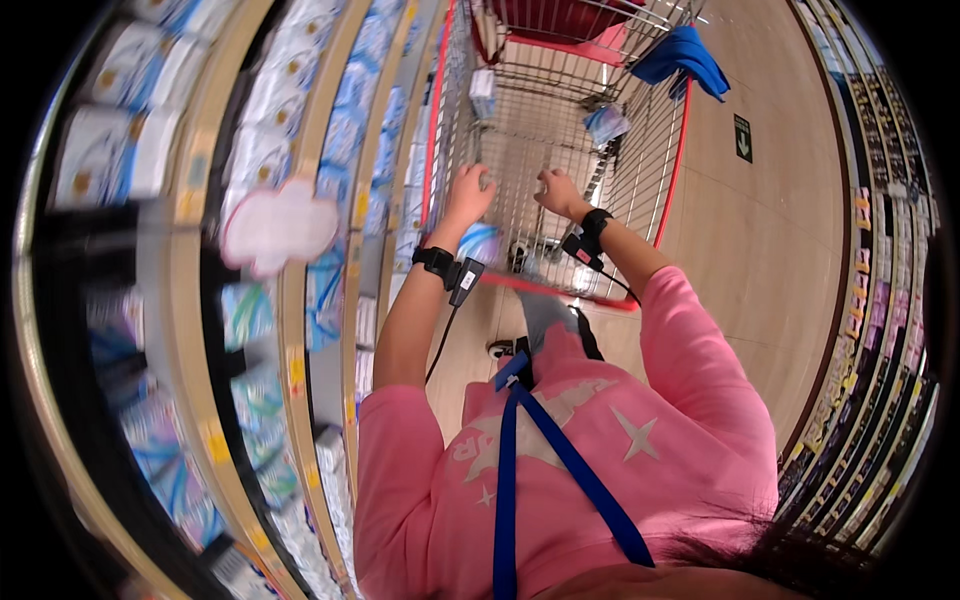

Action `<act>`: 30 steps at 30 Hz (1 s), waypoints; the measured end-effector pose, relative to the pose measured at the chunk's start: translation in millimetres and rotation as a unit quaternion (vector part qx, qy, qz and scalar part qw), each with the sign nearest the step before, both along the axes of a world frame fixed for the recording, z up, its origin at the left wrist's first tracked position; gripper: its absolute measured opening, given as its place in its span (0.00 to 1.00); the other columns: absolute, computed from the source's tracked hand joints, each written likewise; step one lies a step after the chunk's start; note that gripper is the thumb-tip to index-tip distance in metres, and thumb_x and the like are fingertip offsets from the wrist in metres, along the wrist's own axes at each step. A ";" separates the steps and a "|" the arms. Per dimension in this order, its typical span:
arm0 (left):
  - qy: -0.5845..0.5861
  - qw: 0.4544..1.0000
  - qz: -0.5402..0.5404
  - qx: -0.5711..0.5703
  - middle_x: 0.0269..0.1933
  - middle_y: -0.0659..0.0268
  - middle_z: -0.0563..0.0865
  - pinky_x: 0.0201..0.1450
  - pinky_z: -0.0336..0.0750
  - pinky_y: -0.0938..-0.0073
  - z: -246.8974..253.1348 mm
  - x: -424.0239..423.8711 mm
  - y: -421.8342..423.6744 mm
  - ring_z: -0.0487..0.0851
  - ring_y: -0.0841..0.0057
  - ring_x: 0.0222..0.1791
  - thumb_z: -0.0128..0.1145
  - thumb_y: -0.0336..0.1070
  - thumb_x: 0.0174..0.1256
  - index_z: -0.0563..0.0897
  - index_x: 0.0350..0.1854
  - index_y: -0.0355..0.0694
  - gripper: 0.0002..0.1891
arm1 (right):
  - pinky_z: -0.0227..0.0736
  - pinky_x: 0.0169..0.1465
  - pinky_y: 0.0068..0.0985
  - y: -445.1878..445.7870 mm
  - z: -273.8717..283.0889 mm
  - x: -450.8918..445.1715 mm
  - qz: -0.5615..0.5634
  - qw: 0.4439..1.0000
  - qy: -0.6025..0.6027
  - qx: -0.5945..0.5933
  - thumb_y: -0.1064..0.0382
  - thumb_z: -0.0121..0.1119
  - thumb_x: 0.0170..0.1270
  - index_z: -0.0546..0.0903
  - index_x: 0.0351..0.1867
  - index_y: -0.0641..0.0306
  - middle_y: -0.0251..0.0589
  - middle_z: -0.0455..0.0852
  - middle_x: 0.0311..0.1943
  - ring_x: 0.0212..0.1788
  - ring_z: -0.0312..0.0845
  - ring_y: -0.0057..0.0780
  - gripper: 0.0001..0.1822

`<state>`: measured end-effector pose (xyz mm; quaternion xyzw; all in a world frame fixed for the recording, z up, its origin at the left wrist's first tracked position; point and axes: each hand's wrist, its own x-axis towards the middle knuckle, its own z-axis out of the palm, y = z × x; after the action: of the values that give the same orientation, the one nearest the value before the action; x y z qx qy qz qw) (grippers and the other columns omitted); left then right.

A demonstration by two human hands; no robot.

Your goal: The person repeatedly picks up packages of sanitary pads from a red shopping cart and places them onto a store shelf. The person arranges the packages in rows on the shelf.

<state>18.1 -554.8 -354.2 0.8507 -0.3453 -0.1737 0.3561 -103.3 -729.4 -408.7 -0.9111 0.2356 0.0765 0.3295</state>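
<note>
My left hand (471, 196) is over the near left part of a wire shopping cart (679, 172) with red rims. Its fingers are curved, thumb apart, and nothing shows in them. To its right, my right hand (559, 193) hovers over the basket, loosely bent and holding nothing visible. Inside the cart a blue-and-purple soft pack (480, 244) lies below my left hand. A similar pack (606, 124) rests by the right wall, and a white-and-blue pack (484, 94) stands at the left wall. Both wrists wear black straps with cabled devices.
Shelves of white and blue packs (259, 161) line the left, with a cloud-shaped sign (281, 226) jutting out. A blue cloth (682, 60) hangs on the cart's right rim; a dark red bag (562, 19) sits at its far end. Another stocked shelf (874, 300) stands across the aisle.
</note>
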 end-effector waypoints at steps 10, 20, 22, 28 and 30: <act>0.190 0.971 -0.103 0.097 0.56 0.56 0.70 0.52 0.67 0.64 -138.9 26.2 -224.7 0.70 0.57 0.53 0.53 0.37 0.55 0.69 0.52 0.40 0.21 | 0.67 0.47 0.31 -159.9 -129.9 3.2 -0.467 0.855 0.103 0.201 0.53 0.55 0.50 0.64 0.51 0.77 0.55 0.77 0.39 0.45 0.74 0.42 0.32; 0.225 0.953 -0.203 -0.015 0.57 0.47 0.67 0.58 0.61 0.70 -245.5 18.6 -347.7 0.66 0.58 0.58 0.53 0.32 0.56 0.59 0.61 0.34 0.29 | 0.58 0.55 0.29 -219.8 -159.5 47.9 -0.636 0.695 -0.201 0.268 0.49 0.37 0.64 0.63 0.55 0.71 0.55 0.69 0.52 0.54 0.65 0.45 0.27; 0.235 0.958 -0.162 -0.039 0.55 0.50 0.70 0.56 0.63 0.71 -255.9 19.2 -338.7 0.69 0.61 0.56 0.54 0.35 0.56 0.60 0.60 0.35 0.29 | 0.58 0.55 0.29 -216.3 -161.7 55.3 -0.619 0.711 -0.227 0.244 0.50 0.35 0.64 0.64 0.55 0.71 0.56 0.69 0.52 0.54 0.65 0.46 0.26; 0.596 0.795 0.103 -0.050 0.50 0.64 0.73 0.45 0.70 0.77 -200.1 17.3 -296.3 0.74 0.77 0.46 0.53 0.48 0.60 0.68 0.50 0.42 0.21 | 0.60 0.51 0.32 -176.9 -139.0 67.2 -0.526 0.809 -0.178 0.191 0.51 0.33 0.65 0.74 0.40 0.69 0.55 0.74 0.42 0.46 0.67 0.47 0.23; 0.620 0.764 0.123 -0.130 0.50 0.66 0.73 0.47 0.68 0.75 -175.8 19.7 -270.6 0.74 0.77 0.47 0.53 0.48 0.60 0.65 0.53 0.41 0.24 | 0.60 0.50 0.33 -151.0 -117.1 67.5 -0.510 0.793 -0.193 0.272 0.52 0.32 0.66 0.74 0.37 0.69 0.55 0.75 0.39 0.44 0.68 0.45 0.23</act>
<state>37.8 -825.4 -530.1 0.5381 0.0390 -0.5714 0.6184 -35.8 -880.4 -525.8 -0.5274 0.5669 -0.2196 0.5935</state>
